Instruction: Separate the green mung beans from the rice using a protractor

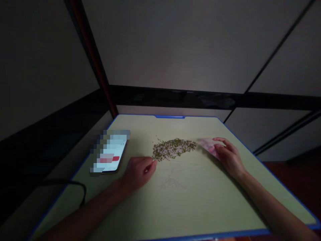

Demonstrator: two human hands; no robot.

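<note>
Grains (173,149) lie spread between the left and right edges of the bench (210,204), apparently being gathered. Right hand's grip (230,160) pinches a pinkish sheet (208,145); left hand (139,170) curls beside them, contents unclear. Shifting the sheet calls for level, gentle handling.

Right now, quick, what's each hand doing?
Left hand: curled closed beside the speckled pile; can't tell if holding anything.
Right hand: holding a thin pinkish thing.

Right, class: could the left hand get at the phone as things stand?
Probably yes: the phone lies close by the left hand, on its outer side, with no object visible between them. The hand would likely need to turn from the pile of small pieces.
</note>
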